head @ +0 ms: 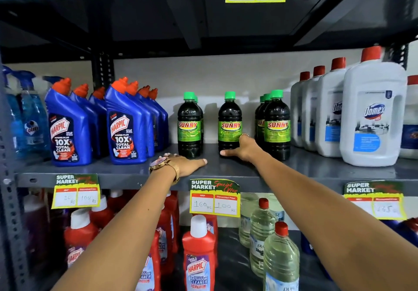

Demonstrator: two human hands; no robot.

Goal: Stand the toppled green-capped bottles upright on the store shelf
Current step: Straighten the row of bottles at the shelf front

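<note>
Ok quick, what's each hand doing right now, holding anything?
Left hand: open, flat on the shelf, holding nothing.
Right hand: wrapped around the base of the middle green-capped bottle, which stands upright.

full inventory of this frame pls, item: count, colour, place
Sunny bottles: six visible, dark with green caps, all upright, middle shelf centre.
Harpic bottles: about seven, blue with orange caps, middle shelf left.
spray bottles: at least two, clear blue, far left.
Domex bottles: four plus, white with red caps, right.
red Harpic bottles: several, lower shelf.
clear bottles: about three, red caps, lower shelf right.
price tags: four, yellow, on shelf edges.
left hand: flat on shelf, wearing gold watch.
right hand: around the centre Sunny bottle's base.
</note>
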